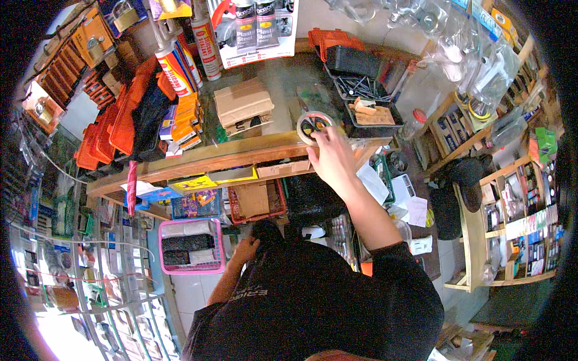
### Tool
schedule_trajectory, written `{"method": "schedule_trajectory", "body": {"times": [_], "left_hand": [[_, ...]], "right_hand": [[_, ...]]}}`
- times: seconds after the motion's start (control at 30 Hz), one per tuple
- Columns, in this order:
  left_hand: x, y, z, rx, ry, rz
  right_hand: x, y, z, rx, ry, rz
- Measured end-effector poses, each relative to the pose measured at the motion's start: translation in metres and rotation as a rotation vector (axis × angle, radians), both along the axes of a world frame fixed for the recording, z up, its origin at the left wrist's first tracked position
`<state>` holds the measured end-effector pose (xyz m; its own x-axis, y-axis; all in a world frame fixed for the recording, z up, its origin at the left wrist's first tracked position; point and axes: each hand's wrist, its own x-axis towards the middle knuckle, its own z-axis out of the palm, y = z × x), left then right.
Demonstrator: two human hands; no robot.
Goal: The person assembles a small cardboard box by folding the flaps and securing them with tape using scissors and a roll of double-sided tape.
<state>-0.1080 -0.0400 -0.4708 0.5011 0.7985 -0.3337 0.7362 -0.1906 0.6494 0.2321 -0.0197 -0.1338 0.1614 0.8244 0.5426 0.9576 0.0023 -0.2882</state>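
On the wooden-edged glass counter (289, 150) lies a pale roll of tape (301, 133) with dark, yellow-marked shapes inside its ring. My right hand (332, 161) reaches over the counter's near edge. Its fingers curl over the near rim of the roll, with the thumb just outside it. Low at my left side, my left hand (245, 249) is closed beside dark cloth (266, 233). What it holds, if anything, is hidden. Left of the roll are folded pieces of brown cardboard (242, 103).
An open black case (355, 84) with dark screws or nails stands right of the roll. Orange-lidded cases (129, 114) and sealant tubes (206, 48) crowd the counter's left. Below are a pink basket (223, 240) and a red crate (257, 218); shelves (481, 234) stand at right.
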Motion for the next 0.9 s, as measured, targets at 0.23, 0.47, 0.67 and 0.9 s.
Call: {"method": "schedule_trajectory", "body": {"times": [0.23,0.47,0.67,0.9], "left_hand": [[-0.001,0.002,0.013,-0.026,-0.131,0.159],[-0.041,-0.037,-0.062,-0.149,0.145,0.184],[-0.064,-0.050,-0.068,-0.159,0.203,0.260],[-0.103,-0.042,-0.100,0.002,0.463,0.226]], "right_hand": [[0.007,0.005,0.005,0.023,-0.078,0.019],[-0.001,-0.033,0.026,0.225,0.229,0.195],[-0.017,-0.059,0.022,0.201,0.483,0.272],[-0.035,-0.084,-0.013,0.058,0.922,0.305]]}}
